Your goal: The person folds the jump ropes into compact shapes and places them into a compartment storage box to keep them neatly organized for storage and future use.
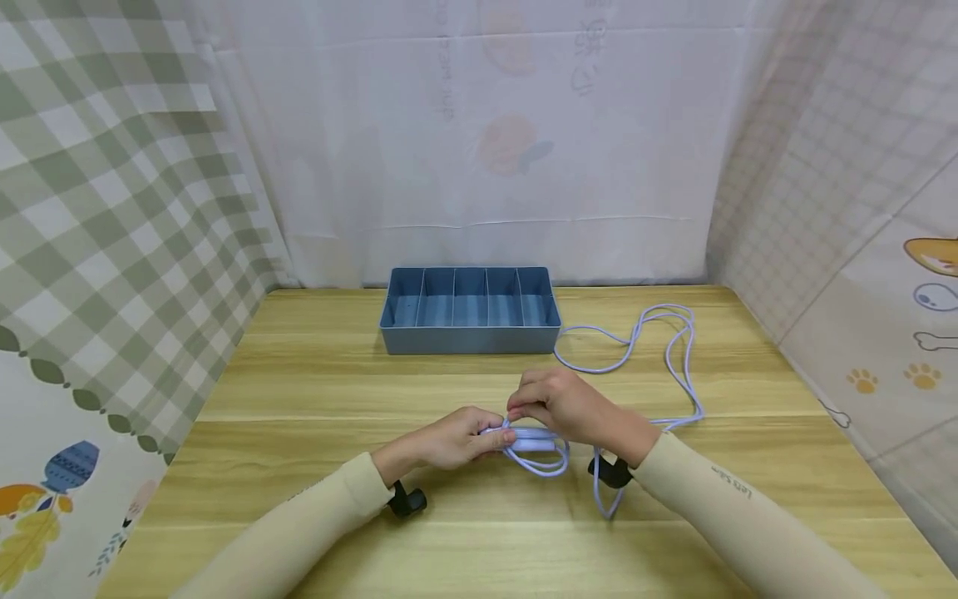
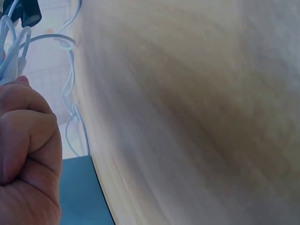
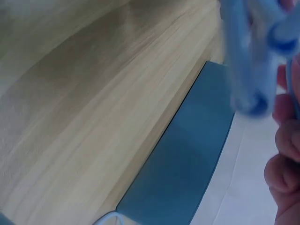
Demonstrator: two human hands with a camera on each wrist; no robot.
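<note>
My left hand (image 1: 461, 437) grips a pale lavender bar-shaped piece (image 1: 533, 444), its thumb lying over loops of cord against it. The long lavender cord (image 1: 696, 391) belongs with these loops, and its slack lies on the table to the right. Just above the left fingertips, my right hand (image 1: 561, 403) pinches a length of the cord between thumb and fingers. The right wrist view shows blurred pale blue-looking loops (image 3: 253, 61) close to the lens. In the left wrist view the curled left fingers (image 2: 28, 126) hide most of the bar.
Behind the hands stands a blue-grey box (image 1: 471, 339) with several compartments. A loop of cord lies beside its right end. The wooden table (image 1: 314, 366) is bordered by a white cloth (image 1: 464, 166) at the back and patterned cloths at both sides. Black wrist devices hang under both wrists.
</note>
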